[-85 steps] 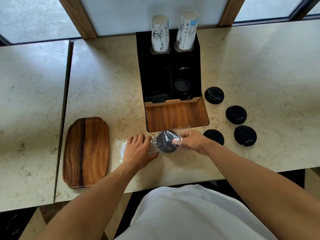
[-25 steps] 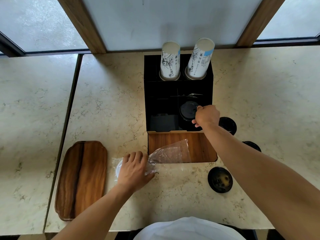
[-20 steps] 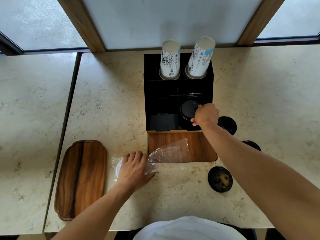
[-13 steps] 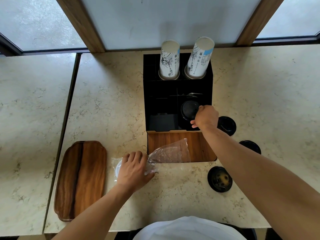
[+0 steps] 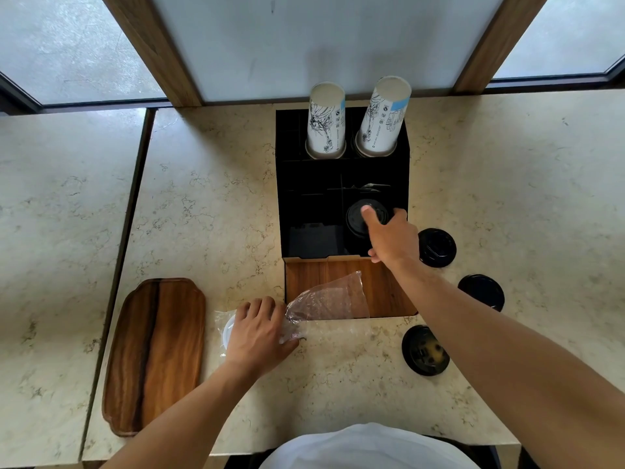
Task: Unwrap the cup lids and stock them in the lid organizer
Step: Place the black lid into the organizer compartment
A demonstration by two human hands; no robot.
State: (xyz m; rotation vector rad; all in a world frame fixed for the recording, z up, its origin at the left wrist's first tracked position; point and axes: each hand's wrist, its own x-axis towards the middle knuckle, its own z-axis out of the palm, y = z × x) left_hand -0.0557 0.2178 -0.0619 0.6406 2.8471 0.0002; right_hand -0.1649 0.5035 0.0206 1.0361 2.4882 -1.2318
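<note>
Now the right hand [image 5: 392, 238] sits at the organizer [image 5: 341, 198], fingers pressing the lids [image 5: 367, 214] down into the front right slot; a moment ago they were still bagged. Left hand [image 5: 258, 333] pins the wrapper [image 5: 329, 301], three loose lids [image 5: 425, 350] wait on the worktop [image 5: 203, 198]

I see a black lid stack [image 5: 363, 214] in the black organizer's [image 5: 311, 204] front right compartment, three loose black lids [image 5: 436, 247] on the counter beside it, and crumpled clear wrap [image 5: 331, 299] against its wooden front.
</note>
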